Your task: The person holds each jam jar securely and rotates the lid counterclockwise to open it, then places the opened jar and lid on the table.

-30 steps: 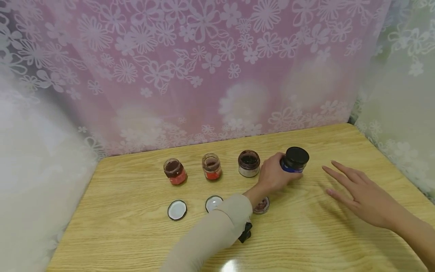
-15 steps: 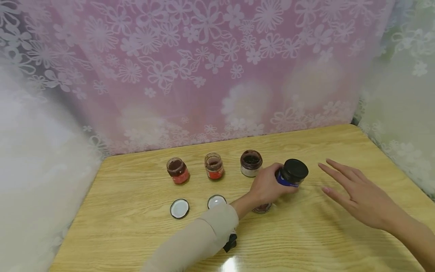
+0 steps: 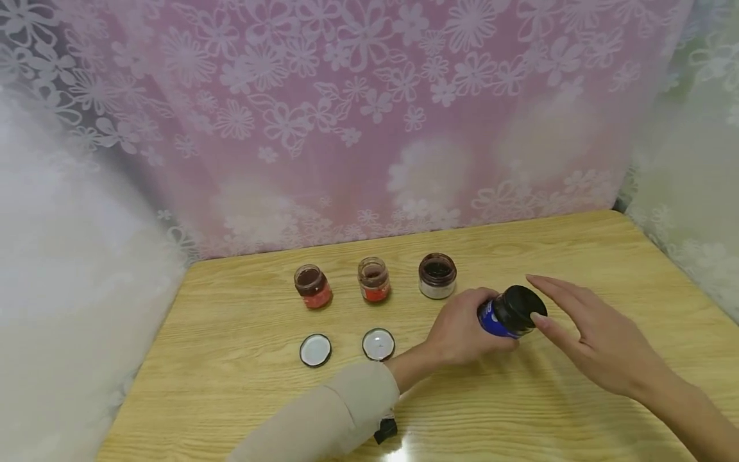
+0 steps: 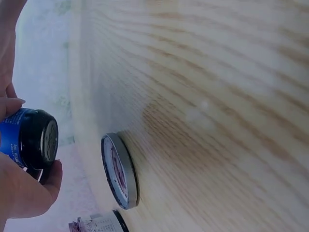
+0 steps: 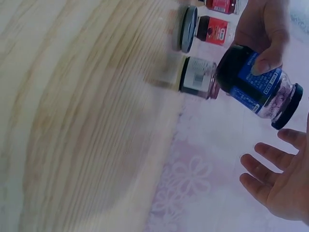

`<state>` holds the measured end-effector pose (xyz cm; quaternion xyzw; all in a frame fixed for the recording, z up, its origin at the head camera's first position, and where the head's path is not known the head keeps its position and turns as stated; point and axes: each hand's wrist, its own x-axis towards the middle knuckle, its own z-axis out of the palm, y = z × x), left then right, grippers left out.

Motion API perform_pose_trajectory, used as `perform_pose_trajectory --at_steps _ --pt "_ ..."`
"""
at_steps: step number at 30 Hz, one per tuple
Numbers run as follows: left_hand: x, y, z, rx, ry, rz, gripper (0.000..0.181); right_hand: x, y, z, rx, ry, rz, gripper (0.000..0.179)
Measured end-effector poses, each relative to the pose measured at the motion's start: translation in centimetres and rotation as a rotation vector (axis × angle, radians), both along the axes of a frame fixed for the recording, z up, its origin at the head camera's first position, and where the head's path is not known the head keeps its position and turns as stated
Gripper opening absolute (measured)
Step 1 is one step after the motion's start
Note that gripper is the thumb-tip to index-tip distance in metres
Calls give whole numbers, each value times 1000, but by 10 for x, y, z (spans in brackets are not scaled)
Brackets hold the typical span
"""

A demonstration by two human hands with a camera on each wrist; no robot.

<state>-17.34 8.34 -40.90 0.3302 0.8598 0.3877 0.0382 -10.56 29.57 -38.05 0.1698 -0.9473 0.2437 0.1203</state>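
My left hand (image 3: 462, 327) grips a glass jar (image 3: 495, 319) with a blue label, tilted toward the right and held above the table. A black lid (image 3: 521, 307) sits on the jar's mouth. Beside that lid is my right hand (image 3: 600, 333), fingers spread and its thumb overlapping the lid's edge in the head view; whether they touch is unclear. In the right wrist view the right hand's fingers (image 5: 263, 174) are extended around air near the black lid.
Three lidless jars stand in a row: two red-labelled ones (image 3: 312, 287) (image 3: 374, 280) and a white-labelled one (image 3: 437, 277). Upturned lids (image 3: 315, 350) (image 3: 378, 344) lie in front. Another lid (image 4: 120, 171), stained inside, lies on the table in the left wrist view. A floral curtain (image 3: 346, 128) hangs behind.
My left hand has lifted the blue-labelled jar, brought it nearer and tipped it toward the right. My right hand has come close to its lid.
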Motion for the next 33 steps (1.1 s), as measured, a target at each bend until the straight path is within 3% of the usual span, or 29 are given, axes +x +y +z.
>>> perform_pose_trajectory --at_steps 5,11,16,24,33 --pt "4 -6 1 -55 82 3 54 0 -12 0 57 64 0 60" --pt "12 -11 2 -53 68 29 53 -3 -22 -4 102 171 -14 58" --pt "16 -14 4 -67 99 57 52 -5 -31 -4 116 247 -31 48" --pt "23 -19 3 -138 141 41 55 -4 -45 -4 116 209 -96 42" --pt "23 -26 2 -75 75 -27 54 -4 -50 -6 67 238 -50 40"
